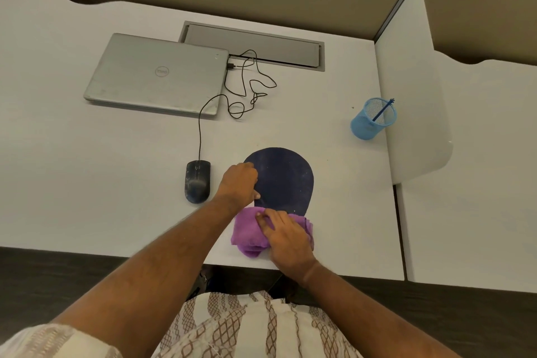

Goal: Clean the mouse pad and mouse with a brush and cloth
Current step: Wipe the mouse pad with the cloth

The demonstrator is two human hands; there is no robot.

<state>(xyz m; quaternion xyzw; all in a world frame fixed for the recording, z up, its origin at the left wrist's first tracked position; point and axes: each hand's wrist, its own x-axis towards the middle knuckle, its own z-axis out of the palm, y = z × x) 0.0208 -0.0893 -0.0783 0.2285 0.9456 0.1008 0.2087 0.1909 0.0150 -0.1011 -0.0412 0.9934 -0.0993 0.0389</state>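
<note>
A dark blue, dusty mouse pad (286, 177) lies on the white desk (116, 168) in front of me. My left hand (239, 183) sits at its left edge, fingers curled, thumb against the pad, holding it in place. A bunched purple cloth (247, 232) lies on the pad's near edge, and my right hand (287, 237) presses on top of it with the fingers laid over it. A black, dusty wired mouse (197, 182) rests on the desk left of the pad, apart from both hands. A thin blue brush-like tool (383, 110) stands in a blue mesh cup (364, 125).
A closed silver laptop (157, 75) lies at the back left, with the mouse cable (247, 90) looped beside it. A grey cable hatch (252, 46) is behind it. A white divider panel (412, 90) bounds the desk on the right.
</note>
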